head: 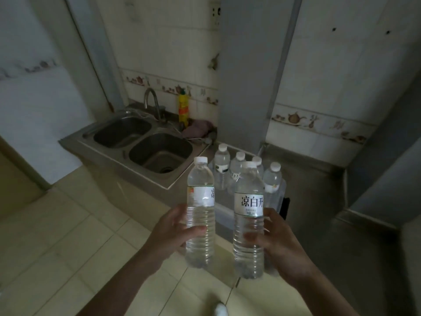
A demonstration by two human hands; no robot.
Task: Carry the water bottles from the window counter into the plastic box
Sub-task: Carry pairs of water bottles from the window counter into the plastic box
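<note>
Far left there's a steel double sink [139,142] with a curved faucet [152,103] and a yellow dish soap bottle [183,109] behind it. Left hand [173,233] is wrapped round a clear water bottle [201,213], held upright over the tiled floor [68,236]. Right next to it, the right hand [280,242] grips a second water bottle [249,220], also upright. Just behind them, four more capped bottles [272,176] stand in a clear plastic box [282,190] on the steel counter [319,201]
</note>
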